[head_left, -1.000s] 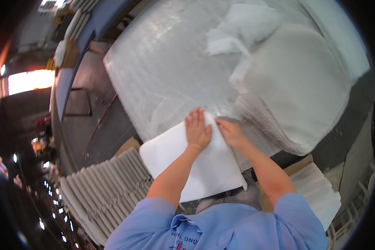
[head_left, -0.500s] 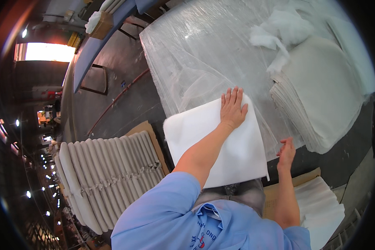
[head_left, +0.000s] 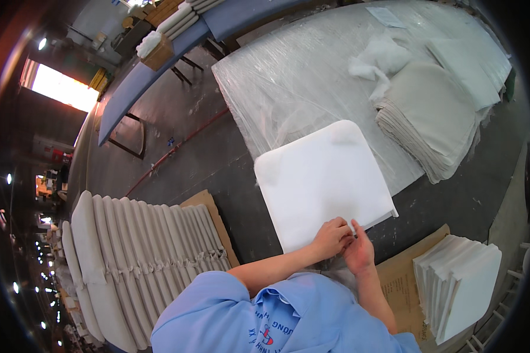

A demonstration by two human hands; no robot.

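Both hands now at near edge: left hand (head_left: 331, 236), right hand (head_left: 359, 252) pinching soft white square pad (head_left: 321, 179).

A white square pad (head_left: 324, 185) with rounded corners lies flat near the front edge of a table (head_left: 265, 70) wrapped in clear plastic film. The pad looks soft and thin, like a foam or fabric cushion panel, plain and unmarked, its surface smooth with only faint shading near the far edge. It sits slightly turned, one corner pointing toward the lower right, where its layers appear to part a little. Its far half rests on the film-covered top; its near half overhangs the darker table front. The near edge meets the fingertips of both hands.
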